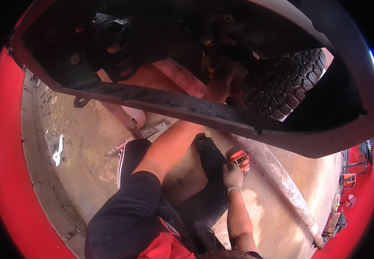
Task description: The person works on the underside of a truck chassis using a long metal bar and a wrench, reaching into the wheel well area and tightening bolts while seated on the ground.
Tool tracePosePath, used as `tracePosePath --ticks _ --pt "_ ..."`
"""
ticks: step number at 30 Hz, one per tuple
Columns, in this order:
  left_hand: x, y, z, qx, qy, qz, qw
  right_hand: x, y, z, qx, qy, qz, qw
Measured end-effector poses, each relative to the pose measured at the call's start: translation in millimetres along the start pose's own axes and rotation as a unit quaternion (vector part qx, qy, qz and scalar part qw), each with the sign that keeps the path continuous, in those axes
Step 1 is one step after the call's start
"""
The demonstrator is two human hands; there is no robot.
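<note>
My left arm [174, 146] reaches up behind the lower bar of a dark vehicle bumper [169, 105]. In the shadow beyond it, my left hand [226, 71] is up among the underside parts near a knobbly black tyre [288, 84]. Its fingers are too dark to make out. My right hand [233, 176], in a pale knit glove, is low over the floor at the right. Its fingers close on the near end of an orange-red holder [240, 160] with small metal pieces in it. Beside that hand is a black angular shape [215, 166], either a panel or my leg; I cannot tell.
A worn, pale pole [282, 183] slants along the floor at the right. Metal bars [152, 129] lie under the bumper. A white scrap [58, 151] is on the concrete at the left. Tools and small items [336, 220] line the red wall at the right.
</note>
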State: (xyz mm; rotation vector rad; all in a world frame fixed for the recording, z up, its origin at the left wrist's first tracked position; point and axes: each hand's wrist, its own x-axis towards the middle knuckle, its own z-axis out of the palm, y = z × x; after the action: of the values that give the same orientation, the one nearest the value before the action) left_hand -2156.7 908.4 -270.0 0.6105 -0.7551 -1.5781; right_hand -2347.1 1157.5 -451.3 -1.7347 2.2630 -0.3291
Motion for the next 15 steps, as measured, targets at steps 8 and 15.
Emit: tracePosePath --ticks 8,15 --pt "-8 30 -193 0.579 0.226 -0.043 0.783 -4 -8 -9 0.016 -0.012 0.026 0.999" --pt "-37 42 -225 0.608 0.267 -0.035 0.747 -4 -6 -7 0.023 0.01 0.001 1.0"
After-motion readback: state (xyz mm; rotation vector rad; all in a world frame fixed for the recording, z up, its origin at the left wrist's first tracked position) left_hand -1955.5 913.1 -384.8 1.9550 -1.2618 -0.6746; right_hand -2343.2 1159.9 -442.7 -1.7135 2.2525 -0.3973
